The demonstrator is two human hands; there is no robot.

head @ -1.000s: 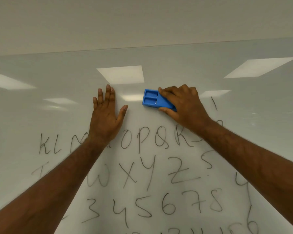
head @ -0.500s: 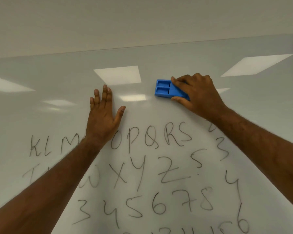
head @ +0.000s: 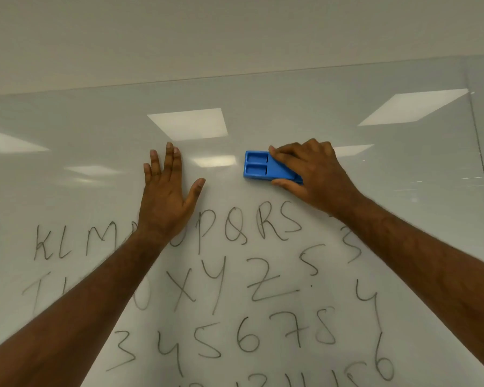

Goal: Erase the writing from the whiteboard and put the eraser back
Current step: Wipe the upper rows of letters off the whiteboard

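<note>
Two bare forearms come in from the lower corners of the frame and reach up toward the middle. The left forearm (head: 76, 311) crosses the lower left and covers part of the writing (head: 235, 289) there, so some letters behind it cannot be read.

The writing fills the lower half of the whiteboard (head: 403, 169) in dark marker. A row of letters runs across the middle of the frame, K L M at the left and P Q R S near the centre. Below it sit X Y Z, and lower still the digits 3 4 5 6 7 8. More digits trail down the right side, and a bottom row is cut off by the lower edge.

Above the top row, the left hand (head: 166, 202) lies flat against the board just left of centre, fingers straight and close together, thumb spread to the right, holding nothing.

Just right of centre, at about the same height, the right hand (head: 316, 174) grips the blue eraser (head: 259, 166). Its fingers curl over the top edge and the thumb presses the bottom edge. The eraser lies against the board, its free end pointing left and showing two shallow rectangular recesses. It sits above the letters, on bare board, well apart from the left hand.

The upper part of the board is free of writing and shows bright reflections of ceiling lights (head: 187, 124). A thin dark vertical line (head: 481, 152) runs down the board near the right edge. Above the board's top edge is a plain pale wall (head: 235, 32).
</note>
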